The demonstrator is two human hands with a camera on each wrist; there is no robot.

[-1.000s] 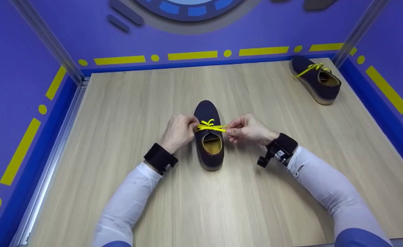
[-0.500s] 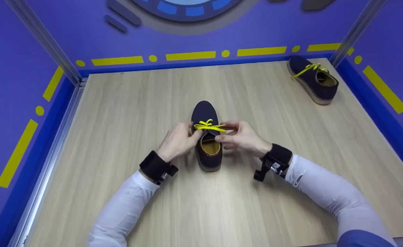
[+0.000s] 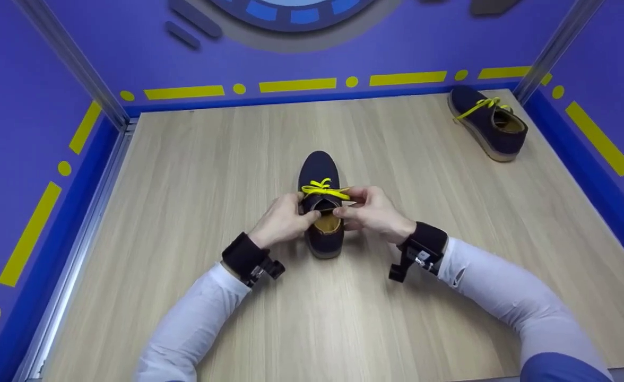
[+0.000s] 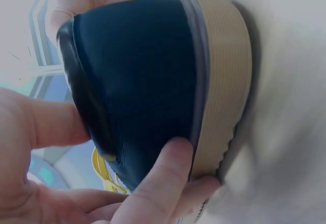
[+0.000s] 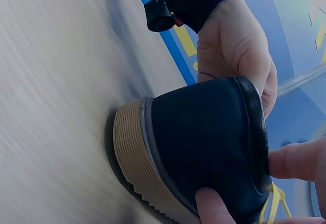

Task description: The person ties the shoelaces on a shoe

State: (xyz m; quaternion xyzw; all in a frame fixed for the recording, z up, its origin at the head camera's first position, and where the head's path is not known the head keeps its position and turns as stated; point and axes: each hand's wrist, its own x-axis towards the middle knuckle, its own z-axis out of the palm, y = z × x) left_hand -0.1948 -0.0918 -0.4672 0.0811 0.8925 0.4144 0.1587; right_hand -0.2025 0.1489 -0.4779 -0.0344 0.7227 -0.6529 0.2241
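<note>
A dark navy shoe (image 3: 318, 167) with a tan sole stands in the middle of the table, toe pointing away from me. Its yellow laces (image 3: 322, 189) are tied in a bow. My left hand (image 3: 283, 217) grips the shoe's left side, thumb at the collar. On the opposite side my right hand (image 3: 375, 212) holds it likewise, its thumb at the opening's edge. In the left wrist view, fingers (image 4: 163, 178) lie along the shoe's side (image 4: 137, 76) near the sole. The right wrist view has the thumb (image 5: 295, 160) against the collar of the shoe (image 5: 204, 142).
A second dark shoe (image 3: 484, 124), also laced in yellow, stands at the table's far right corner. Blue-purple panels (image 3: 301, 63) with yellow markings border the wooden table (image 3: 211, 154) at the back and both sides.
One second ago both hands pinched the bow's loops, pulled out sideways. They have let go and moved down to grip the shoe's sides. The shoe has shifted slightly away from me.
</note>
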